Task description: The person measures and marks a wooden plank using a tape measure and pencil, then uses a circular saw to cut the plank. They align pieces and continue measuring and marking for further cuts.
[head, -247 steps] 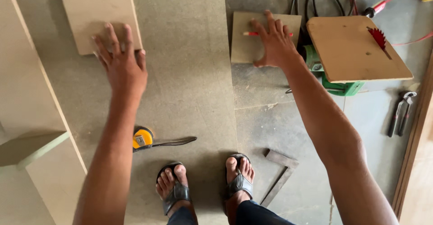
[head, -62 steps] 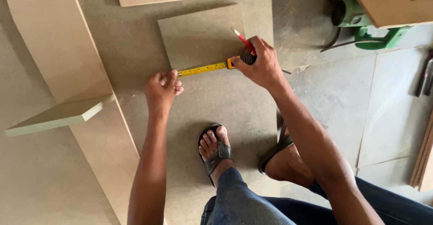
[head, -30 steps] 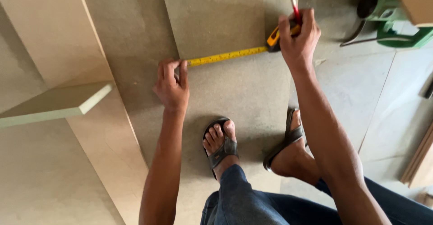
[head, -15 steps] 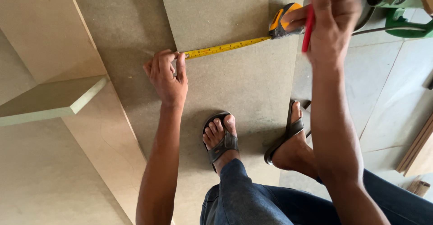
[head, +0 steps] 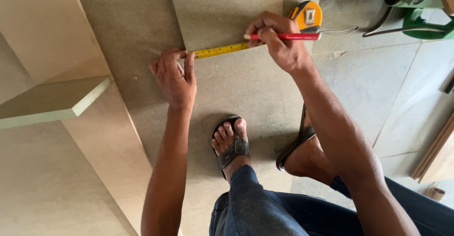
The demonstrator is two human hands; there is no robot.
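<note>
Measuring: yellow tape blade [head: 221, 51] stretched flat across a grey board [head: 227, 13], running from 9 o'clock to 3 o'clock.
Left hand [head: 176, 77]: fingers curled down, fingertips pinning the blade's free end at the board's left edge; pressing, not wrapped around anything.
Right hand [head: 279, 44]: pinched tight on a red pencil [head: 283, 36], held level, tip at the blade near the board's middle.
Tape case [head: 306, 16]: yellow and black, resting on the board at 3 o'clock of the right hand, just beyond the knuckles, metal clip sticking out further right.
Large panel [head: 132, 32]: lying beneath the grey board, reaching down to 6 o'clock under the feet.
Feet: left sandal [head: 231, 146] planted on the panel at 6 o'clock; right sandal [head: 295, 144] beside it, heel raised.
Pale boards [head: 52, 101]: stacked at 9 o'clock, well apart from the hands.
Green power tool [head: 416, 4]: up at 2 o'clock on the tiled floor [head: 378, 89].
</note>
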